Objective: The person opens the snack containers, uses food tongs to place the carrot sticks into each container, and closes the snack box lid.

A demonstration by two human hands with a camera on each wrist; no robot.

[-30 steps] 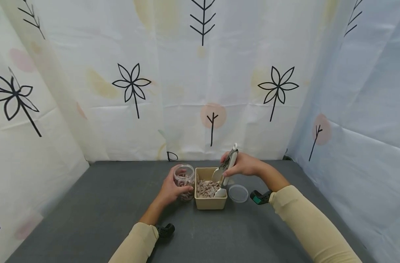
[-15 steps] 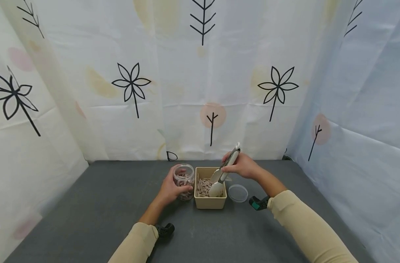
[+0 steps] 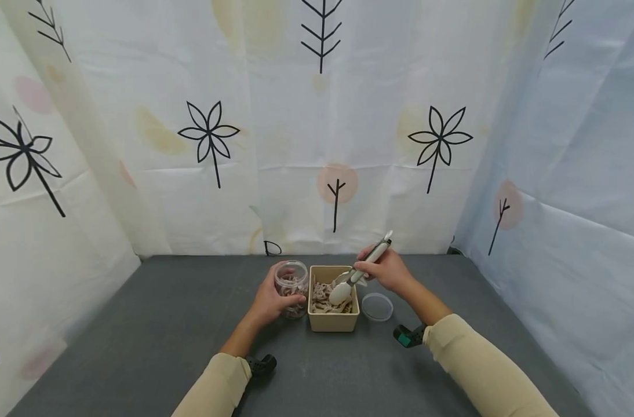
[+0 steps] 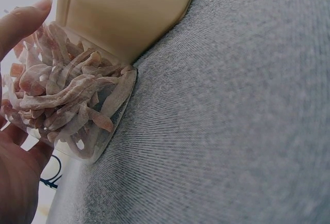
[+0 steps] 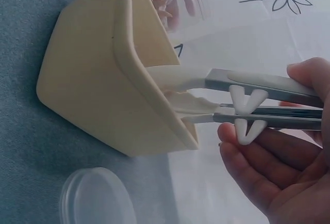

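My left hand (image 3: 267, 298) grips a clear plastic jar (image 3: 292, 272) partly filled with pale brownish dried strips (image 4: 67, 90), thumb on one side and fingers round the other. The open jar stands on the table against the left of a beige rectangular box (image 3: 332, 323), which holds more such strips (image 3: 322, 298). With my right hand (image 3: 392, 272) I hold tongs (image 3: 371, 256) with grey-and-white handles, slanting down into the box. Their pale, spoon-like heads (image 3: 340, 293) are among the strips. The right wrist view shows the box wall (image 5: 87, 64) hiding the tongs' tips.
A clear round lid (image 3: 377, 307) lies on the dark grey table (image 3: 306, 370) just right of the box. White patterned cloth (image 3: 275, 145) hangs behind the table and along both sides.
The tongs have tilted lower toward the right, and their heads have shifted from the box's near right corner toward its middle, drawing closer together. My left hand and the jar stay put.
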